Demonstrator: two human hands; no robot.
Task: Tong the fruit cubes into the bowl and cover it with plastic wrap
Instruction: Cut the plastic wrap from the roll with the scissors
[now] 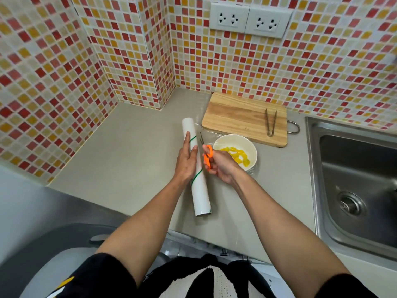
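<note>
A white bowl (247, 141) on the grey counter holds several yellow fruit cubes (238, 155), with clear plastic wrap (209, 134) stretched over it from the roll. The white plastic-wrap roll (198, 186) lies lengthwise just left of the bowl. My left hand (187, 162) lies flat on the roll, fingers extended. My right hand (221, 167) holds orange-handled scissors (208, 157), their blades pointing away between the roll and the bowl. Metal tongs (271, 122) rest on the wooden cutting board (236, 117) behind the bowl.
A steel sink (354, 179) with a drain lies to the right. Mosaic-tiled walls enclose the counter (129, 151) at the back and left, with two power sockets (249, 20) above the board. The counter's front edge is near my body.
</note>
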